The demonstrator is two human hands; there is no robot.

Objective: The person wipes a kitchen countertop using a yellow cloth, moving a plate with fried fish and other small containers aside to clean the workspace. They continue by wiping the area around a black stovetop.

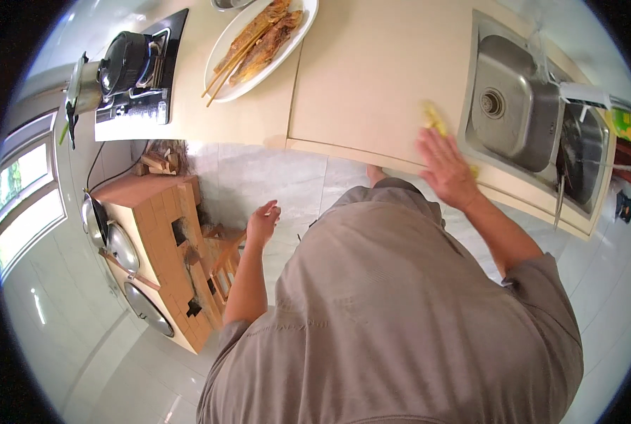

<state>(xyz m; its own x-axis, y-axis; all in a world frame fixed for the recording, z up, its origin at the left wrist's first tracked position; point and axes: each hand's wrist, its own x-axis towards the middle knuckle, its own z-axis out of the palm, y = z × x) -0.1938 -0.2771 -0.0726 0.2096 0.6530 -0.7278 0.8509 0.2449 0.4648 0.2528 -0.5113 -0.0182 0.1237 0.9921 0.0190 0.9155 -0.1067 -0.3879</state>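
Observation:
My right hand (448, 167) lies over a yellow cloth (433, 118) at the front of the beige countertop (368, 79), just left of the sink. Its fingers stretch forward, and yellow shows both beyond the fingertips and beside the palm. The cloth is blurred and mostly hidden under the hand. My left hand (263, 221) hangs in the air below the counter's level, holding nothing, its fingers loosely bent. An oval white plate (305, 32) with fried fish (273, 45) stands farther back on the counter. A pair of wooden chopsticks (230, 69) rests across it.
A steel double sink (514, 127) with a faucet is set into the counter on the right; a dark pan (575, 153) leans in its far basin. To the left, a black pot (124, 63) sits on a gas hob (156, 100). A brick stove (162, 244) with lids stands lower left.

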